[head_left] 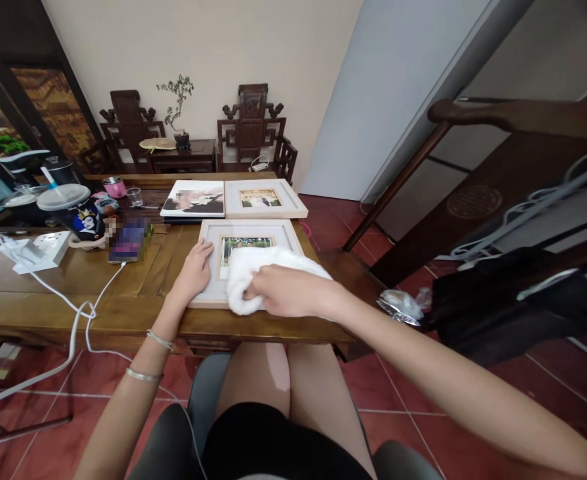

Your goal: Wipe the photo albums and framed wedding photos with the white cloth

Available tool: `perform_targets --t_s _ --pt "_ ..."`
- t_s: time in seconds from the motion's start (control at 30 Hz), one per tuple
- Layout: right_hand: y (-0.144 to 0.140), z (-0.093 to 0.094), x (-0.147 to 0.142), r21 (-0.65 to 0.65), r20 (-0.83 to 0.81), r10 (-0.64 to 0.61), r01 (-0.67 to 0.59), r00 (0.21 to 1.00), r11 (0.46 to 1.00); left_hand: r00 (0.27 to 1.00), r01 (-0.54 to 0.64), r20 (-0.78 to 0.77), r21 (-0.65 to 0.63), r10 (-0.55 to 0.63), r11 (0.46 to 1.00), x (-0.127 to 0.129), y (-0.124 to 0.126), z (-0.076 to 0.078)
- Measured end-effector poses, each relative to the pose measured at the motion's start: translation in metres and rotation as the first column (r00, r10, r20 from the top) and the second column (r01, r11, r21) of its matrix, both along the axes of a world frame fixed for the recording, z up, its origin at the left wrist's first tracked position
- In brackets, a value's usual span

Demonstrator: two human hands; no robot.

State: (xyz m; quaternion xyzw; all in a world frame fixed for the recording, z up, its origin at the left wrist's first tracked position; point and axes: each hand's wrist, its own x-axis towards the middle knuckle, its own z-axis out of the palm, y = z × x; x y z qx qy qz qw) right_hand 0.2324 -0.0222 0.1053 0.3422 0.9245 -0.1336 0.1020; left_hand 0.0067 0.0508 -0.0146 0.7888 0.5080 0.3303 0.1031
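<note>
A light wooden picture frame (293, 231) with a white mat and a photo lies flat on the wooden table. My left hand (193, 273) is at its left side, with bent fingers gripping that edge. Across the lower right of the frame, my right hand (286, 288) presses a folded white cloth (273, 257), its fingers closed on the fabric. The cloth hides part of the photo and the frame's lower right. Just behind lies a second picture frame (296, 201), beside a white-edged photo panel (193, 185).
On the left of the table (158, 250) are a lidded black cup (86, 223), a phone (129, 240) on a charging cable, a power strip (48, 250) and a pink cup (114, 188). A wooden chair (438, 193) and a foil-like packet (401, 305) are at right.
</note>
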Motion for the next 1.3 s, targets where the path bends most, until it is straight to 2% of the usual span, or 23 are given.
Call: perform_targets --t_s 0.1,0.17,0.23,0.4,0.53,0.67,0.87,0.97,1.07,1.17,1.3 --pt "-0.004 -0.012 -0.021 0.068 -0.086 0.049 -0.043 0.995 0.997 1.0 0.024 0.001 -0.026 -0.024 0.999 -0.001 -0.001 0.002" --pt "-0.009 -0.016 -0.02 0.123 -0.112 0.068 -0.054 0.991 0.991 0.999 0.034 0.009 -0.028 -0.034 0.999 -0.002 0.0 0.002" --pt "-0.016 -0.016 -0.006 0.153 -0.109 0.039 -0.022 0.993 0.988 0.999 0.033 0.007 -0.014 -0.033 0.999 -0.003 0.001 0.0" --pt "-0.033 -0.007 0.052 0.147 0.07 -0.205 0.193 0.976 0.97 0.998 0.062 -0.017 -0.005 -0.062 0.998 -0.007 0.006 -0.006" --pt "-0.037 -0.007 0.073 0.204 0.145 -0.264 0.232 0.954 0.951 0.995 0.091 -0.045 -0.032 -0.092 0.995 -0.008 0.008 -0.005" --pt "-0.021 -0.02 0.078 0.266 0.118 -0.305 0.265 0.945 0.927 0.992 0.103 -0.062 -0.056 -0.106 0.993 -0.008 0.008 -0.001" --pt "0.038 -0.041 0.084 0.347 -0.017 -0.359 0.342 0.933 0.873 0.992 0.091 -0.087 -0.05 -0.095 0.995 -0.008 0.007 -0.002" --pt "0.069 -0.038 0.073 0.371 -0.082 -0.411 0.411 0.908 0.833 0.993 0.074 -0.088 -0.033 -0.077 0.997 -0.007 0.006 -0.002" --pt "0.091 -0.032 0.043 0.424 -0.159 -0.359 0.392 0.92 0.816 0.994 0.061 -0.088 -0.049 -0.065 0.997 -0.005 0.003 -0.001" --pt "0.104 -0.032 0.0 0.453 -0.182 -0.222 0.282 0.958 0.846 0.994 0.053 -0.089 -0.056 -0.058 0.997 -0.004 0.002 0.002" --pt "0.11 -0.041 -0.044 0.351 -0.191 -0.095 0.158 0.977 0.923 0.994 0.065 -0.089 -0.028 -0.067 0.997 -0.004 0.003 0.004"
